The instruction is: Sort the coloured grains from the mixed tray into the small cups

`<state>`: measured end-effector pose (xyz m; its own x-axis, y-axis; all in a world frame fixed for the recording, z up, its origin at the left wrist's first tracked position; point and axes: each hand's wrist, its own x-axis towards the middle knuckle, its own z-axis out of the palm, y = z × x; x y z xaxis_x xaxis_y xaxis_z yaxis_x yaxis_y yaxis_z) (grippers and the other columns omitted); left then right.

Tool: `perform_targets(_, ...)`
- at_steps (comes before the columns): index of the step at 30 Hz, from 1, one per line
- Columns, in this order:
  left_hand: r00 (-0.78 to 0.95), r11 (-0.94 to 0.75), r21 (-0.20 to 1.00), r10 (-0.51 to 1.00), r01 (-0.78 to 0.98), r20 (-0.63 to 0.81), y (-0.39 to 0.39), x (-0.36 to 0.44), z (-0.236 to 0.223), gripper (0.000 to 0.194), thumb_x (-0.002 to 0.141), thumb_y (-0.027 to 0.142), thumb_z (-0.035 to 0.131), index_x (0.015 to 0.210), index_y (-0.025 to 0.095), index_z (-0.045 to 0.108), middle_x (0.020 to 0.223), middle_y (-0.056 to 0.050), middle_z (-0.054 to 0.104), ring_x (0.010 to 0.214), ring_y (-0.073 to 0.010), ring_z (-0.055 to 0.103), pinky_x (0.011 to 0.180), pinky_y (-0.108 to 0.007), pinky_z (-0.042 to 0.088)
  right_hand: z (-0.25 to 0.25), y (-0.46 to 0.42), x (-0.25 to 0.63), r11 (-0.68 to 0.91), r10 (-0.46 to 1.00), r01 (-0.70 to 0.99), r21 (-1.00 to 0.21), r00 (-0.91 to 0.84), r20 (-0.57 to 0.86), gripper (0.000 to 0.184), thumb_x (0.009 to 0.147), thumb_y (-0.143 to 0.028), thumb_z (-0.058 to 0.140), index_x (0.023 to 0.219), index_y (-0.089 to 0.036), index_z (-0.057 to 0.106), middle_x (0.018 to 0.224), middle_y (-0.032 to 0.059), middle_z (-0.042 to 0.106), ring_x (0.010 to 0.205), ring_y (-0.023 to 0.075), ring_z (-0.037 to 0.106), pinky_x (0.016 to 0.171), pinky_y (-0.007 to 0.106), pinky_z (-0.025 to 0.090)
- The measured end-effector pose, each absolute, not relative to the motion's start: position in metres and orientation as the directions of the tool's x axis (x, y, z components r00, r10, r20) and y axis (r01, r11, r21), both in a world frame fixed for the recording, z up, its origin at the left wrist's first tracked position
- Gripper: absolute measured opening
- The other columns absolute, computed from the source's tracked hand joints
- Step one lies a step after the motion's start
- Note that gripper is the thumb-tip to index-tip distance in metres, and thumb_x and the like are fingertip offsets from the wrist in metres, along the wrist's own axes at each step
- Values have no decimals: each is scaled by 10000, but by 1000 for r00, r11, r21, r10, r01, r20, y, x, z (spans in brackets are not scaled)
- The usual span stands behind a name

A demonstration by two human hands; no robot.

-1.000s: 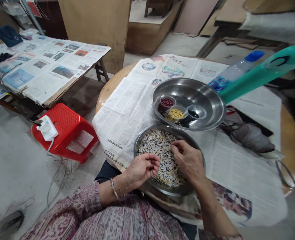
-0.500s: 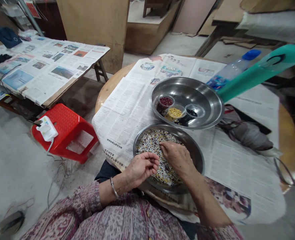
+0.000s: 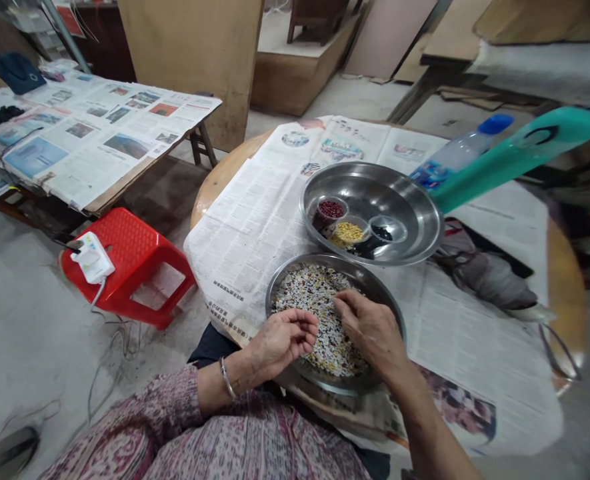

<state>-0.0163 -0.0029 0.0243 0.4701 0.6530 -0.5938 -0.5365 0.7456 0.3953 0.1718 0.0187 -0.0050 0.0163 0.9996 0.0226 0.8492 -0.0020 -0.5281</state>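
the left hand [image 3: 291, 337] is curled over the bowl [image 3: 401, 313] of mixed beans [image 3: 319, 300]; the right hand [image 3: 372, 327] pinches, but i cannot tell what it holds

The scene is evenly lit by soft, moderately bright indoor light, with the hands [image 3: 285, 340] shown clearly. Bright reflections are thrown back by the polished steel basin [image 3: 415, 230] beyond the hands, and a mild sheen is given off by the wooden tabletop [image 3: 215, 183] to their left. Dimmer, diffuse shadow is spread beneath the newspaper-covered table [image 3: 175, 123] farther left. The grains [image 3: 302, 283] beside the fingers are rendered as distinct specks, while fine newsprint is softened. Toward the far right, shapes are blurred and stretched by wide-angle distortion.
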Motion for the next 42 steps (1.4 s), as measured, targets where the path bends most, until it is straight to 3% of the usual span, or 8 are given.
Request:
perform_targets(5,471,741,410,661,-532,-584,-3,-16,22,264,574,-14,506,794,82,617,695,-21,572,547,-55,510,563,-178,385,20,36,169,-51,998,777,-627,57,-11,305,871,-465,488,811,-218,657,695,33,679,592,168,588,587,290,386)
perform_targets(10,476,742,402,660,-537,-581,-3,-16,18,271,553,-4,534,795,81,620,701,-23,578,548,-55,514,561,-177,399,66,97,159,42,959,757,-652,153,239,245,852,-379,529,851,-193,688,746,59,701,655,176,624,644,300,427)
perform_targets(15,484,738,382,662,-556,-572,-3,-16,18,286,535,-28,543,788,80,621,694,-22,575,561,-52,519,559,-163,398,88,152,160,70,892,839,-539,189,411,338,841,-382,550,1022,-145,708,827,111,716,727,209,635,744,375,461)
perform_targets(22,481,752,313,627,-581,-613,4,-16,21,162,835,93,547,942,53,662,837,-110,676,718,-128,647,714,-241,506,39,70,179,-30,895,732,-681,322,308,413,871,-457,530,1139,-183,684,862,85,736,676,199,650,672,338,498)
perform_targets(26,524,754,264,622,-602,-582,14,-15,29,221,934,172,489,1028,48,646,997,-164,702,918,-185,684,886,-300,507,0,-8,185,-131,885,781,-611,370,283,410,887,-468,517,1072,-164,721,871,103,743,691,213,670,652,316,491)
perform_targets(29,529,754,270,625,-599,-573,19,-12,35,228,943,162,469,1046,48,637,1018,-170,700,927,-191,689,917,-317,498,-20,-46,182,-36,880,837,-546,285,379,363,924,-417,505,1058,-154,718,949,112,743,742,208,684,693,304,504)
perform_targets(36,514,700,440,713,-563,-477,54,6,57,242,962,208,464,966,69,662,956,-147,702,905,-179,675,937,-328,487,-34,-57,170,127,831,894,-429,141,538,235,935,-260,534,1053,-136,696,944,105,735,784,195,675,766,308,501)
perform_targets(42,359,389,763,907,-516,-219,125,52,82,309,1008,280,411,944,94,650,930,-115,682,891,-156,642,947,-340,459,-35,-57,167,122,824,891,-437,155,546,224,936,-251,527,1068,-159,683,976,97,735,814,201,679,784,323,502)
